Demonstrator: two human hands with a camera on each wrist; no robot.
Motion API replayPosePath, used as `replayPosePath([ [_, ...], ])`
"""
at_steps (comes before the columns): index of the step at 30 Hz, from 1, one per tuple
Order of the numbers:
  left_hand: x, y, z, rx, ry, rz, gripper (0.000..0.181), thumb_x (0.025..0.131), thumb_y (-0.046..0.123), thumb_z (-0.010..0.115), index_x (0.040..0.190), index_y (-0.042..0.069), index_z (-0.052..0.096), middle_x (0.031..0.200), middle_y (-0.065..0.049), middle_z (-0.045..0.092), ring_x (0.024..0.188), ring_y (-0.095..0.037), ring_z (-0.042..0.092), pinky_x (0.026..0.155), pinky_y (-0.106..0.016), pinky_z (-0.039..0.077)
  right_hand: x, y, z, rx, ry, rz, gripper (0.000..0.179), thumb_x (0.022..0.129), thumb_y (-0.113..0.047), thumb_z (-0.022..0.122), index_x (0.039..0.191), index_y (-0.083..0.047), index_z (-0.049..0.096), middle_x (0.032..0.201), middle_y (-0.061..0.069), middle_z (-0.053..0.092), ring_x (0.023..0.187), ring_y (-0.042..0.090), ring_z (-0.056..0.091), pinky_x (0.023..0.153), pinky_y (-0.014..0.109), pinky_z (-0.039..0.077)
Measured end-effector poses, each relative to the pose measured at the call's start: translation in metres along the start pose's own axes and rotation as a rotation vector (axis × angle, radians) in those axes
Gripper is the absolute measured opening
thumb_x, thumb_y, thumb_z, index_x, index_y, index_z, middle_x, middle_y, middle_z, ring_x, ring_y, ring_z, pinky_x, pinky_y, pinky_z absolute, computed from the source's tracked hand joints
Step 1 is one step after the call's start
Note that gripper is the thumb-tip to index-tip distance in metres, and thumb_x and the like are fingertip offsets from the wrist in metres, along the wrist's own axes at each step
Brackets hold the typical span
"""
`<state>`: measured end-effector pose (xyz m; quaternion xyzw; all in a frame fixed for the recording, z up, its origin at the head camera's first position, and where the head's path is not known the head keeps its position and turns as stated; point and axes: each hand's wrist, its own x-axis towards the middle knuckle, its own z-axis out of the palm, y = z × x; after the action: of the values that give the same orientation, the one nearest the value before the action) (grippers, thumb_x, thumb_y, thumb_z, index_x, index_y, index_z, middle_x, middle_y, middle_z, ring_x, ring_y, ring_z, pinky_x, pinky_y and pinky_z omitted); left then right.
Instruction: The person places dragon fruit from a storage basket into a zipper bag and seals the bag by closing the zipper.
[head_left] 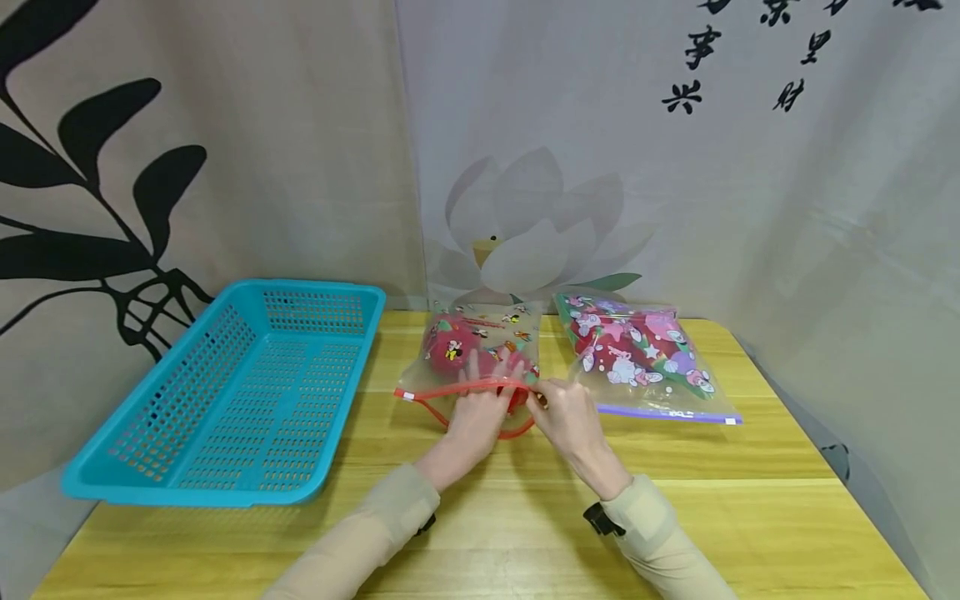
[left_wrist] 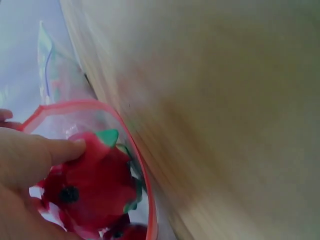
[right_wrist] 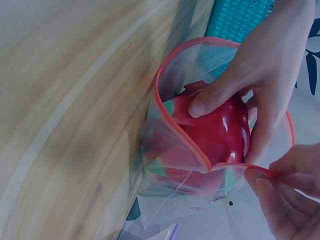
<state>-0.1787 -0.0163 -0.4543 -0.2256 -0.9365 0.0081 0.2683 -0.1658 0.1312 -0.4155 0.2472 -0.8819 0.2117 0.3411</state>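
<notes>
A clear zip bag (head_left: pixel 498 323) with a red zip edge and small cartoon prints lies on the table, its mouth spread toward me. My left hand (head_left: pixel 480 410) reaches inside it. There the thumb and fingers grip a shiny red dragon fruit (right_wrist: pixel 226 135) with green-tipped scales, which looks artificial. More red, green-tipped fruit shows around it in the left wrist view, partly covered by the hand. At the right end of the mouth, my right hand (head_left: pixel 573 421) pinches the red zip edge (right_wrist: pixel 260 170) between thumb and fingers.
To the left stands a blue perforated plastic basket (head_left: pixel 341 450). On the right lies a second zip bag (head_left: pixel 645 350) with a purple zip edge, filled with red contents. The wooden table (head_left: pixel 517 533) meets a printed cloth backdrop (head_left: pixel 300 167) behind.
</notes>
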Motion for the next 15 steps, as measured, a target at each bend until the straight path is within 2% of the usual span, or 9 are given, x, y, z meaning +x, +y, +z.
replayPosePath([
  [1, 0.0002, 0.0002, 0.0009, -0.025, 0.006, -0.011, 0.076, 0.079, 0.020, 0.076, 0.144, 0.018, 0.038, 0.134, -0.013, 0.056, 0.112, -0.044, 0.059, 0.072, -0.042, 0.059, 0.0002, -0.0001, -0.0001, 0.002, -0.001, 0.004, 0.004, 0.072, 0.002, 0.073, 0.075, -0.001, 0.073, 0.064, 0.009, 0.070, 0.051, 0.015, 0.063, 0.047, 0.018, 0.049],
  [2, 0.0005, 0.0005, 0.0011, -0.049, 0.005, -0.018, 0.076, 0.078, 0.022, 0.077, 0.144, 0.018, 0.038, 0.131, -0.016, 0.058, 0.102, -0.042, 0.064, 0.064, -0.040, 0.059, 0.0003, 0.0001, 0.0001, 0.005, -0.002, 0.007, 0.004, 0.072, 0.002, 0.073, 0.075, -0.001, 0.073, 0.065, 0.009, 0.070, 0.053, 0.016, 0.065, 0.048, 0.020, 0.050],
  [3, 0.0014, 0.0007, 0.0015, -0.070, 0.007, -0.023, 0.077, 0.078, 0.026, 0.077, 0.144, 0.017, 0.039, 0.129, -0.019, 0.059, 0.094, -0.041, 0.066, 0.059, -0.038, 0.058, 0.0005, 0.0001, 0.0001, 0.008, -0.002, 0.011, 0.004, 0.073, 0.002, 0.073, 0.075, -0.001, 0.073, 0.066, 0.010, 0.070, 0.055, 0.018, 0.066, 0.049, 0.022, 0.052],
  [6, 0.0051, 0.0006, 0.0028, -0.110, 0.012, -0.029, 0.075, 0.077, 0.031, 0.078, 0.141, 0.014, 0.043, 0.105, -0.017, 0.070, 0.065, -0.029, 0.067, 0.050, -0.034, 0.055, 0.0011, 0.0003, 0.0003, 0.009, -0.004, 0.017, 0.005, 0.073, 0.002, 0.073, 0.077, -0.001, 0.073, 0.068, 0.011, 0.071, 0.058, 0.021, 0.068, 0.051, 0.025, 0.054],
  [8, 0.0073, 0.0006, 0.0024, -0.120, 0.003, -0.023, 0.070, 0.078, 0.029, 0.077, 0.138, 0.012, 0.046, 0.100, -0.014, 0.071, 0.065, -0.027, 0.067, 0.050, -0.034, 0.054, 0.0013, 0.0009, 0.0005, 0.006, -0.002, 0.016, 0.005, 0.073, 0.002, 0.074, 0.076, -0.001, 0.073, 0.068, 0.011, 0.071, 0.058, 0.022, 0.068, 0.051, 0.026, 0.054],
  [9, 0.0083, 0.0008, 0.0024, -0.118, 0.002, -0.019, 0.068, 0.078, 0.029, 0.077, 0.137, 0.012, 0.048, 0.098, -0.013, 0.071, 0.073, -0.029, 0.068, 0.055, -0.036, 0.056, 0.0013, 0.0013, 0.0006, 0.004, 0.001, 0.014, 0.005, 0.072, 0.001, 0.074, 0.076, -0.001, 0.073, 0.068, 0.011, 0.071, 0.058, 0.022, 0.068, 0.051, 0.026, 0.054],
  [10, 0.0088, 0.0011, 0.0021, -0.113, 0.000, -0.012, 0.064, 0.079, 0.028, 0.076, 0.135, 0.012, 0.050, 0.087, -0.010, 0.072, 0.068, -0.026, 0.068, 0.054, -0.036, 0.055, 0.0012, 0.0015, 0.0006, 0.000, 0.003, 0.012, 0.005, 0.072, 0.001, 0.074, 0.076, -0.002, 0.073, 0.068, 0.010, 0.071, 0.058, 0.022, 0.068, 0.051, 0.027, 0.054],
  [15, 0.0092, 0.0040, 0.0004, -0.010, -0.006, 0.040, 0.045, 0.081, 0.021, 0.071, 0.125, 0.016, 0.059, 0.077, -0.006, 0.069, 0.063, -0.023, 0.066, 0.053, -0.035, 0.054, 0.0005, 0.0034, 0.0005, -0.021, 0.013, 0.008, 0.006, 0.071, 0.002, 0.074, 0.075, -0.002, 0.073, 0.066, 0.010, 0.070, 0.055, 0.020, 0.065, 0.049, 0.027, 0.051],
])
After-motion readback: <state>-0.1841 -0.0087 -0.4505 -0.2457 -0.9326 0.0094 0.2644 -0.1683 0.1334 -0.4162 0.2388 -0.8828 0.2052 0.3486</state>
